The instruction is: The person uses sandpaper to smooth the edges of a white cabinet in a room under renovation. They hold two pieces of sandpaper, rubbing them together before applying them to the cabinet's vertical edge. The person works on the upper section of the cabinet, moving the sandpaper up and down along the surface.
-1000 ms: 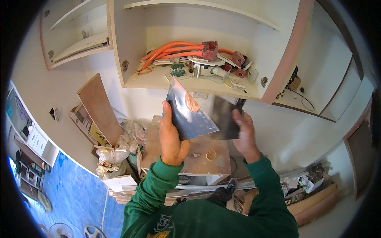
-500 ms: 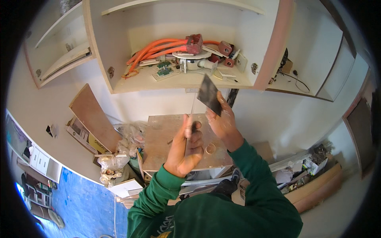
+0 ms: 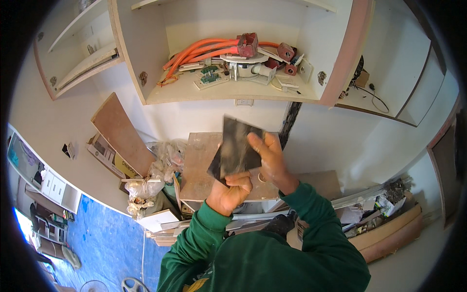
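Observation:
Two thin, flat metal plates are held overlapping below the middle cabinet. The upper, smudged dark plate (image 3: 235, 138) is tilted, with my right hand (image 3: 272, 159) gripping its right edge, thumb across its face. The dark lower plate (image 3: 215, 161) shows behind it at the lower left, with my left hand (image 3: 227, 194) closed on it from below, fingers curled at the plates' bottom. Any putty on the hidden faces is out of sight. Behind both hands is a dusty wooden box top (image 3: 199, 142).
An open cabinet (image 3: 194, 92) holds orange conduits (image 3: 204, 46), red junction boxes (image 3: 247, 45) and small parts. Leaning boards (image 3: 121, 131) and plastic bags (image 3: 168, 155) lie at left beside a blue floor covering (image 3: 99, 243). Offcuts and debris (image 3: 369, 216) line the right wall's foot.
The plates came from side by side, one showing a shiny face with an orange smear, through an edge-on position to overlapping with dark faces toward me. Both hands have moved and turned.

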`<action>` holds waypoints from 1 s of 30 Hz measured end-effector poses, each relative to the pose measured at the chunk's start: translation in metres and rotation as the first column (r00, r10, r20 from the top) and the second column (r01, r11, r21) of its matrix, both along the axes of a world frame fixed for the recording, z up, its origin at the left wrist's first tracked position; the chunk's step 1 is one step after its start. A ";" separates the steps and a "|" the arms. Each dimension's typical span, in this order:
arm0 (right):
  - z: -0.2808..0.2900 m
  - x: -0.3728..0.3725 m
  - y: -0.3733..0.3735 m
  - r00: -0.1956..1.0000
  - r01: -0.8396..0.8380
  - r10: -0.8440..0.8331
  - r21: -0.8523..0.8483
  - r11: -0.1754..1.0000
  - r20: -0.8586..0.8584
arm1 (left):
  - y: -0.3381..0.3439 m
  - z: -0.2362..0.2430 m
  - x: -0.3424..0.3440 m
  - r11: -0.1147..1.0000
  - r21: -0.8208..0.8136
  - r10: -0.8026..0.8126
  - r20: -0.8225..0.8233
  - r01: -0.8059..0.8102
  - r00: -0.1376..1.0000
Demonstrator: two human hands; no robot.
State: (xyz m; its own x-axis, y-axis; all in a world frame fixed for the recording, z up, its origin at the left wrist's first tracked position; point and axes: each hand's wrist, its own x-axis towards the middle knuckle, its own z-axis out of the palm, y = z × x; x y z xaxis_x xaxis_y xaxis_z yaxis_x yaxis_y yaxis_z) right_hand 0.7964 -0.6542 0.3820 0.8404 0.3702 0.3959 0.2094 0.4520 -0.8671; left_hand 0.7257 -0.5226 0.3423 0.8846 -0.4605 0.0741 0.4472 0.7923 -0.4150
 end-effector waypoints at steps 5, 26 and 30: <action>-0.002 -0.024 -0.008 0.998 -0.057 0.062 0.143 0.988 -0.031 | 0.008 -0.001 0.020 0.782 0.555 0.304 0.057 -0.283 0.951; -0.042 0.001 -0.027 0.880 0.457 -0.443 0.054 0.888 -0.170 | -0.006 0.004 -0.007 -0.823 0.302 0.009 0.853 -0.481 0.521; -0.042 0.018 -0.043 0.855 0.518 -0.517 0.054 0.853 -0.037 | 0.012 -0.019 -0.013 -0.753 0.425 0.036 0.788 -0.502 0.615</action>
State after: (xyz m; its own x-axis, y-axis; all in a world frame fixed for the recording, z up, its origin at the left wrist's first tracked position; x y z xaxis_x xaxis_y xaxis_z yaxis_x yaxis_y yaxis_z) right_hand 0.8141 -0.6971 0.3404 0.9119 -0.1443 0.3842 0.4104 0.3339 -0.8486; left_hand 0.7128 -0.5107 0.3236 0.8197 0.3297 0.4684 -0.3752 -0.3087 0.8740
